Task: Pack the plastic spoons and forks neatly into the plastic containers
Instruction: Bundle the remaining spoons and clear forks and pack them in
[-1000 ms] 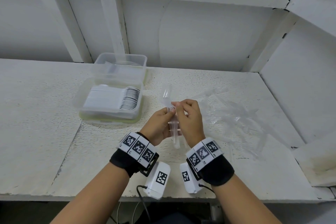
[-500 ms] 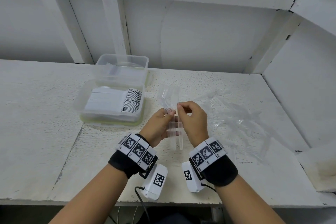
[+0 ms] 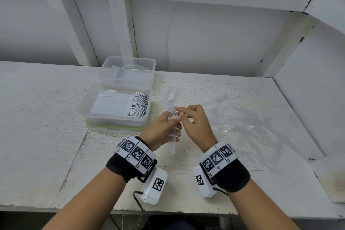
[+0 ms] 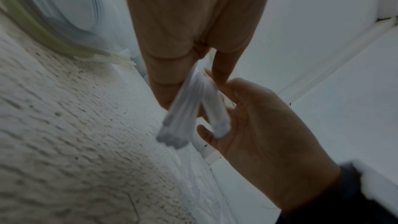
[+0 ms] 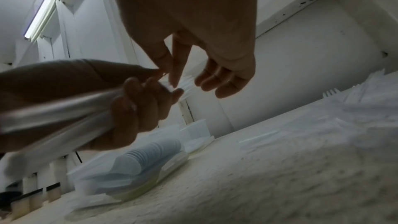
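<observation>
Where white walls meet, rough white table (image 3: 46, 136); left hand (image 3: 162, 129) gripping forks (image 3: 172, 117), right hand (image 3: 197, 123) fingers loosely curled.

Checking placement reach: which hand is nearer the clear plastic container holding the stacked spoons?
Left. The left hand, gripping the bunch of clear plastic forks, sits just right of the clear spoon container. The right hand touches the forks from their far side, farther away.

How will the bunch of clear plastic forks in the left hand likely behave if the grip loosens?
The forks look thin, smooth and clear, so probably light and slippery. Their handles already splay apart below the left hand, so they would likely fan out or slide loose.
</observation>
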The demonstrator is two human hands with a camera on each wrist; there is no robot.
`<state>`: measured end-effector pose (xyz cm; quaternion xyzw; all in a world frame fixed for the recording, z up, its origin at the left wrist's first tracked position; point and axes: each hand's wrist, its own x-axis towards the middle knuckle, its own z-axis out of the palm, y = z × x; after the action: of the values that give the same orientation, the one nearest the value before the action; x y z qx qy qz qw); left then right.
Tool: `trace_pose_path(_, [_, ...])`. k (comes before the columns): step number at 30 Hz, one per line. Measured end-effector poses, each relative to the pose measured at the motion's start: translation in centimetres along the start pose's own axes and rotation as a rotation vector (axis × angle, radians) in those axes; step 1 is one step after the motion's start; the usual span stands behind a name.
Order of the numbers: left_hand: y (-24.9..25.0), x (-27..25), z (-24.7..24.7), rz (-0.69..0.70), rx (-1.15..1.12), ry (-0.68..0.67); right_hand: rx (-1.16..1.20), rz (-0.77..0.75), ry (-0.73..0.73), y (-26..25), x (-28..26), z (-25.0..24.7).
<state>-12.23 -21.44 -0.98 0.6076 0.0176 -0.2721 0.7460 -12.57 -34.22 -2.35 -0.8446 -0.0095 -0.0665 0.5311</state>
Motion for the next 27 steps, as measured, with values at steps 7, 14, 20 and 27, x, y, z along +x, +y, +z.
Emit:
trace_pose_path(7, [0.2, -0.2, -1.0, -0.003, 0.325, 0.006, 0.065, 0.085, -0.026, -1.9, 1.2, -2.3])
trace_pose_path(14, [0.4, -0.9, -0.1, 0.035, 0.722, -0.044, -0.037, 0.089, -0.175, -2.4, 2.6, -2.5])
trace_pose_path(20, [0.1, -0.8, -0.7, 0.044, 0.950, 0.068, -0.055, 0.080, -0.146, -1.8, 2.4, -2.4])
trace_pose_path(27, [0.8, -1.5, -1.9, 0.092, 1.369, 0.226, -0.012, 0.075, -0.140, -2.4, 1.9, -2.9])
